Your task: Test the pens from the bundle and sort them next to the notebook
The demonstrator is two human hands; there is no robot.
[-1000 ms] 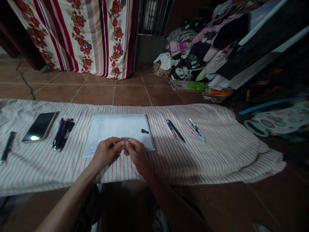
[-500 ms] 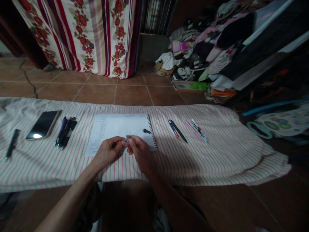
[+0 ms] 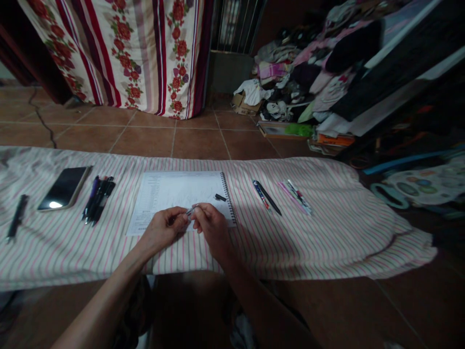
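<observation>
My left hand (image 3: 166,227) and my right hand (image 3: 210,224) meet over the lower edge of an open spiral notebook (image 3: 174,186). Between their fingertips is a slim, shiny pen part (image 3: 190,211), gripped by both; my fingers hide most of it, so its exact shape is unclear. A short black piece like a pen cap (image 3: 220,197) lies on the page near the spiral, just beyond my right hand. To the right of the notebook rest a dark pen (image 3: 268,198) and a patterned pen (image 3: 261,196), side by side.
A striped cloth (image 3: 327,242) covers the low table. Farther right lie several light-coloured pens (image 3: 296,196). On the left are a bunch of dark pens (image 3: 98,199), a phone (image 3: 64,188) and a single black pen (image 3: 16,218). Piled clothes (image 3: 308,72) stand beyond the table.
My fingertips have drawn slightly apart, and more of the slim pen part shows between them. The things on the table have stayed in place.
</observation>
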